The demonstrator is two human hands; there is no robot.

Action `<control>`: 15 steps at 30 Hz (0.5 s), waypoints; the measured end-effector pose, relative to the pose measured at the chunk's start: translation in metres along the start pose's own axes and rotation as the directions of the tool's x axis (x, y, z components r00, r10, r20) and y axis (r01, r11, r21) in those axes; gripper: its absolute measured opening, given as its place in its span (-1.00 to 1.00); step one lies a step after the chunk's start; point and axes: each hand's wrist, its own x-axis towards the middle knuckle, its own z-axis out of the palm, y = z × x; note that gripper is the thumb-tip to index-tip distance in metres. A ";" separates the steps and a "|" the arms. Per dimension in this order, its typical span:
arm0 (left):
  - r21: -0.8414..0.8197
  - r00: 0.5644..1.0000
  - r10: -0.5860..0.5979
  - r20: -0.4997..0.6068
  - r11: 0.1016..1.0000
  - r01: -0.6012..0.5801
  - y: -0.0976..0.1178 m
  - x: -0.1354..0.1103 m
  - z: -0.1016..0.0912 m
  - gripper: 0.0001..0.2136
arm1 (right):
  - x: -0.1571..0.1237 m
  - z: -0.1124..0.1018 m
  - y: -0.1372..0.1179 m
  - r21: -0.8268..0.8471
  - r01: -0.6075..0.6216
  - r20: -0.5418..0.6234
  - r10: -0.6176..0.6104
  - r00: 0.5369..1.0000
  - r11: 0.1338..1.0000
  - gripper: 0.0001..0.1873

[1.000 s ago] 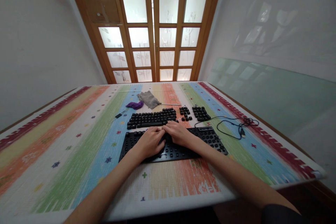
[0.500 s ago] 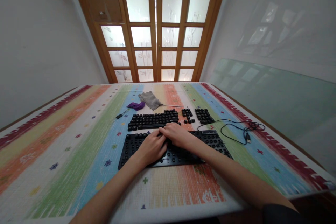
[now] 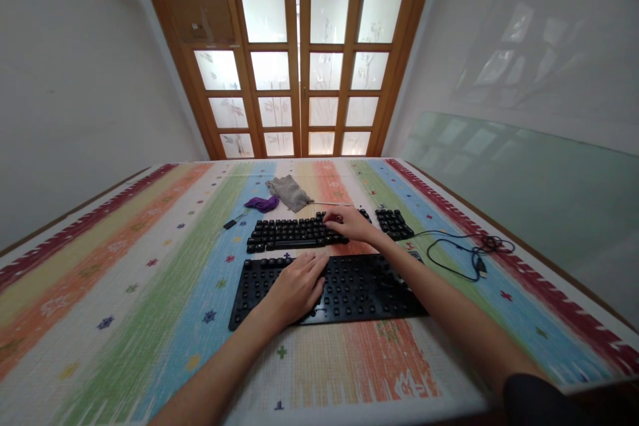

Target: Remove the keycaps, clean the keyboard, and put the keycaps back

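Observation:
A black keyboard base (image 3: 359, 289) lies near the table's front, most of its key positions bare and a short row of caps at its upper left. My left hand (image 3: 299, 285) rests on the middle of this base with its fingers stretched out. Beyond it, loose black keycaps (image 3: 287, 231) stand in rows on the cloth. My right hand (image 3: 351, 222) reaches over the right end of those rows, its thumb and fingertips bent together at a keycap there. The hand hides part of the smaller keycap group behind it.
A separate keycap block (image 3: 393, 223) sits to the right, beside the keyboard's coiled black cable (image 3: 482, 249). Farther back lie a grey cloth (image 3: 289, 193), a purple cloth (image 3: 262, 204), a thin rod (image 3: 333, 204) and a small black item (image 3: 230, 223). A striped tablecloth (image 3: 164, 266) covers the table.
My right hand has left my left hand and the keyboard base, moving forward to the loose keycaps. My left hand stays on the base, its fingers now flatter.

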 end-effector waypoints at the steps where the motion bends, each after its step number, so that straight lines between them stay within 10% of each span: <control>1: 0.005 1.000 0.000 0.004 1.000 0.000 0.000 0.000 0.000 -0.65 | 0.006 0.002 0.003 -0.026 -0.040 -0.019 0.040 0.999 0.999 -0.87; 15: -0.039 0.998 -0.002 0.066 0.999 0.004 0.000 0.000 0.005 -0.69 | 0.057 0.028 0.034 -0.204 -0.201 0.008 0.207 0.978 0.958 -0.83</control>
